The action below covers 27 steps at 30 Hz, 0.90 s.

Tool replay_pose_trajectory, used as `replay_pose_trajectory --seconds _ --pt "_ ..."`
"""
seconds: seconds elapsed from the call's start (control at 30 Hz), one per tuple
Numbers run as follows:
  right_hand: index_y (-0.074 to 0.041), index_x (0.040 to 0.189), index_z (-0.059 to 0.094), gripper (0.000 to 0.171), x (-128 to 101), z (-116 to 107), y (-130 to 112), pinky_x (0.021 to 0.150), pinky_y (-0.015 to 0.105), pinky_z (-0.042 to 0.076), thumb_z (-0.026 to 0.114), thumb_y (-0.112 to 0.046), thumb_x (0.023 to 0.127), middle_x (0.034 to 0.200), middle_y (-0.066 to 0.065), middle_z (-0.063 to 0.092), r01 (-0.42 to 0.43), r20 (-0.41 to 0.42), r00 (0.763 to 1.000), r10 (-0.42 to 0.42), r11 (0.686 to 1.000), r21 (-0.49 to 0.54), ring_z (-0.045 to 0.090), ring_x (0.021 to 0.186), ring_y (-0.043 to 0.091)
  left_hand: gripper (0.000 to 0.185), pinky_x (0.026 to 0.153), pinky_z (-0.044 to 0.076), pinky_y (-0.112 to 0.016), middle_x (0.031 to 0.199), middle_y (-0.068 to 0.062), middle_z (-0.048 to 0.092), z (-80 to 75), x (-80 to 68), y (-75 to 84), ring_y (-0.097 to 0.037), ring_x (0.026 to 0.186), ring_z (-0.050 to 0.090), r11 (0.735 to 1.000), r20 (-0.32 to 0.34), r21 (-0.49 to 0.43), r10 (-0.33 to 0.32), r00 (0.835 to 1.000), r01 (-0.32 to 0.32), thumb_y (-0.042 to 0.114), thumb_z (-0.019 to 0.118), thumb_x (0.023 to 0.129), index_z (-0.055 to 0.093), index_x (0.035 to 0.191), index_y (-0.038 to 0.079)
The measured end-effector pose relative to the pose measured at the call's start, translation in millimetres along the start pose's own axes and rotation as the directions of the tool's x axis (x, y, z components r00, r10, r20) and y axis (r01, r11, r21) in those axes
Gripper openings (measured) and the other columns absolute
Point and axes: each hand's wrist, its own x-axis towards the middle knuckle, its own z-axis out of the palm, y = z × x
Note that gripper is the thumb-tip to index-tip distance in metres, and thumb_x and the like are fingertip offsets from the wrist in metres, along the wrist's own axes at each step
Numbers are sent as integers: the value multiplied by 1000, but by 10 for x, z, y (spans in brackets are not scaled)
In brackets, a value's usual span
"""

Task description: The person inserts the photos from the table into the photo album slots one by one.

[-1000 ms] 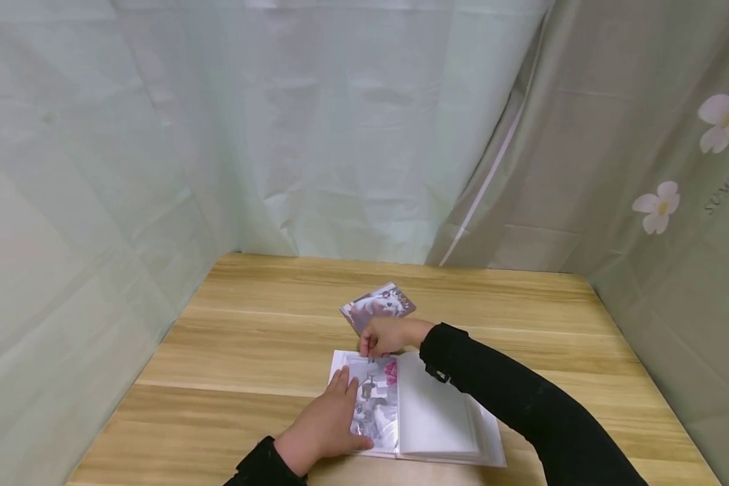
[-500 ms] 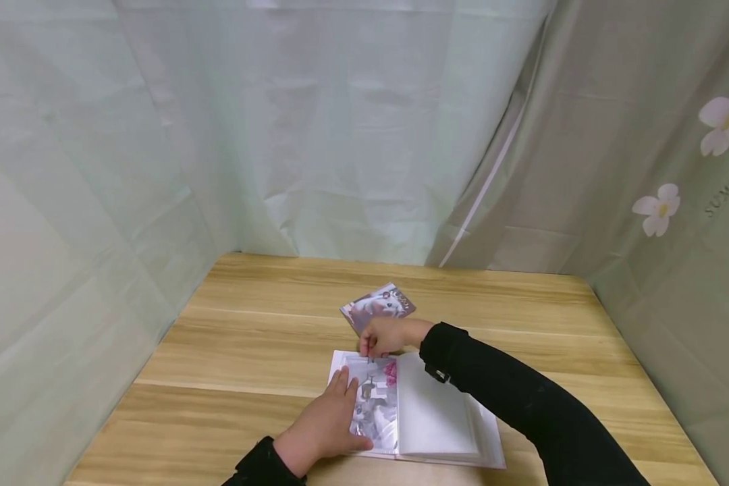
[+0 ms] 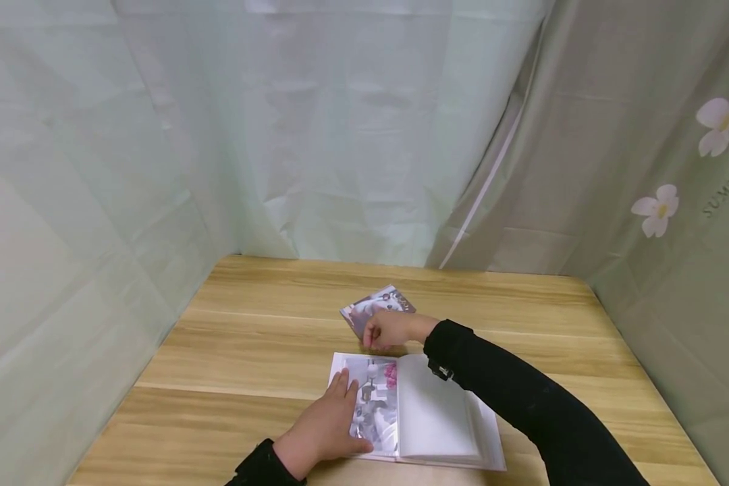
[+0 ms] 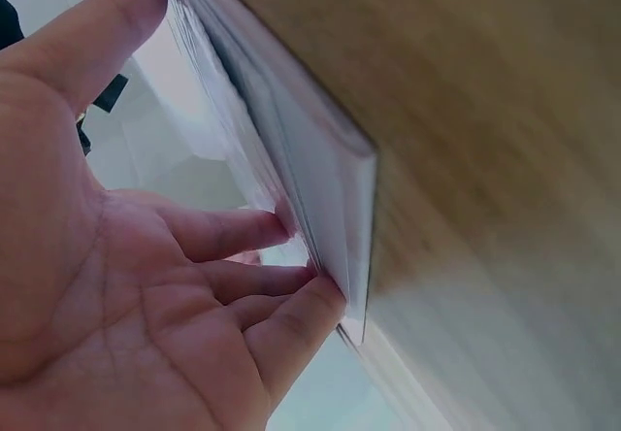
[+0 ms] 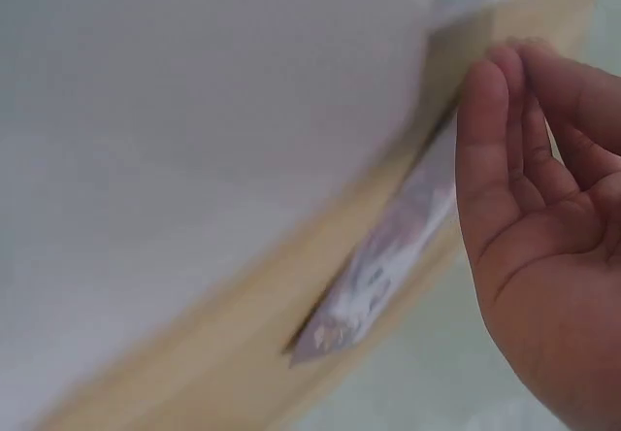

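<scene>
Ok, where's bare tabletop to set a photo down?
Bare wood lies left of the album to the table edge, and behind the loose photos towards the curtain. It is crowded at the centre: left hand on the album, right hand over the photos.

Looks like a makeshift recording booth set up in somebody's room, not a real studio. The wooden surface (image 3: 267,337) is boxed in on three sides by creased pale green sheeting (image 3: 158,135), and at the right of the frame hangs a shower-curtain type drape (image 3: 644,135) with white flowers (image 3: 656,206) and printed lettering. Only a photo album (image 3: 425,418) and loose photos (image 3: 373,305) lie on it.
</scene>
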Motion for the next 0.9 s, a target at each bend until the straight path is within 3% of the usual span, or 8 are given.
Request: replay_pose_trajectory --seconds 0.2,0.3,0.37,0.57,0.8,0.83,0.9 --pt "4 91 71 11 6 -294 70 64 21 51 63 11 86 79 3 65 75 -137 988 -75 997 -4 56 69 9 109 110 39 -52 155 -35 28 12 11 -25 -46 144 29 1000 3 -4 -13 1000 13 56 84 72 41 145 -13" --pt "5 89 70 7 4 -445 150 67 23 52 65 8 86 80 5 66 106 -231 965 -122 991 -84 57 72 11 109 110 38 -53 155 -35 27 12 3 -32 -47 144 29 1000 -3 -3 -12 1000 12 55 84 72 41 144 -13" --pt "5 90 71 5 3 -521 209 71 25 53 67 4 88 82 5 68 79 -281 953 -113 988 -131 59 75 12 109 110 39 -53 154 -36 28 13 -3 -40 -47 144 29 1000 -6 -5 -7 1000 7 55 84 72 41 144 -14" --pt "3 90 72 5 -6 -642 315 78 33 53 67 0 89 84 6 69 -94 -383 923 26 982 -161 61 80 19 108 110 39 -52 154 -35 28 33 -2 -61 -47 143 30 1000 -10 -3 1 1000 -1 55 83 72 41 144 -13" --pt "-2 98 68 10 50 -642 301 86 38 52 68 -8 90 97 9 69 -303 -425 871 247 950 -68 63 94 26 109 111 38 -52 154 -35 29 27 -22 -54 -47 144 30 1000 -22 0 4 1000 -4 55 84 71 41 144 -14" --pt "-2 99 67 11 65 -634 304 85 38 52 69 -9 90 97 9 68 -323 -424 863 274 945 -47 62 94 26 109 111 38 -52 154 -35 29 26 -23 -50 -47 144 30 1000 -23 -3 2 1000 -2 55 84 71 41 144 -14" --pt "-4 81 63 11 114 -615 352 69 32 49 70 -8 89 77 5 60 -339 -430 853 298 941 -21 57 74 21 109 111 38 -52 154 -35 29 29 -23 -45 -46 144 30 1000 -24 -2 -4 1000 4 54 84 71 41 144 -13"
